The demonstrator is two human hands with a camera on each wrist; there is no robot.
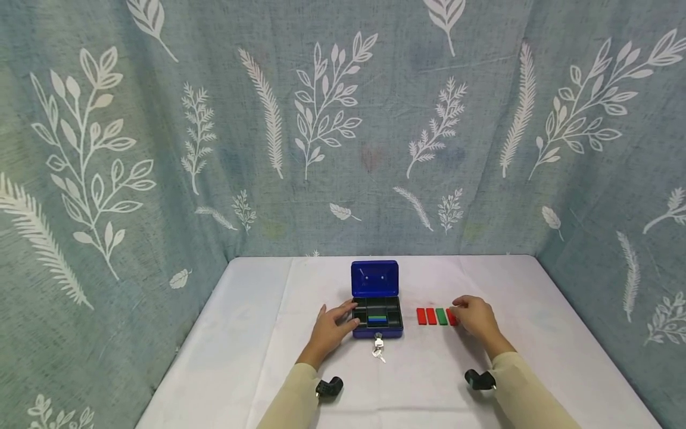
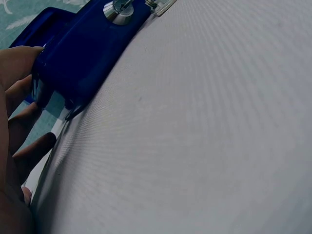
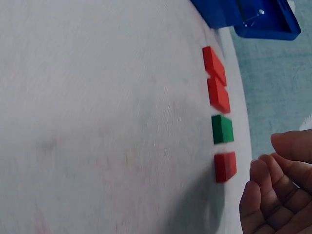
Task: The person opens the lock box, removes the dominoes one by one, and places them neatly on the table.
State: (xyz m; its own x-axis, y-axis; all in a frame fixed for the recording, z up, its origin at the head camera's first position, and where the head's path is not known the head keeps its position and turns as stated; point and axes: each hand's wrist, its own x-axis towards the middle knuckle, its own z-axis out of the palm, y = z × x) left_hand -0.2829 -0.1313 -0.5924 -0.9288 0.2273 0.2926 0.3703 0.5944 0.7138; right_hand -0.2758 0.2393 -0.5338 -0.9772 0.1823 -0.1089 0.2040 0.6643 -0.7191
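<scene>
A blue cash box (image 1: 377, 333) stands with its lid (image 1: 374, 278) raised. Inside, a green and a blue block (image 1: 377, 320) lie in the middle compartment of the black tray (image 1: 393, 305). My left hand (image 1: 328, 330) rests against the box's left side, fingers fairly straight and spread. To the right of the box lie a red block (image 1: 421, 316), a second red block (image 1: 431, 316), a green block (image 1: 441, 316) and a last red block (image 3: 225, 167). Beside that last one hovers my right hand (image 1: 476, 319), fingers loosely bent, apart from it in the right wrist view.
Keys (image 1: 378, 353) hang from the lock at the box's front and reach the white tablecloth (image 1: 236, 357). A leaf-patterned curtain (image 1: 343, 149) surrounds the table's back and sides. Each wrist carries a black camera mount (image 1: 329, 387).
</scene>
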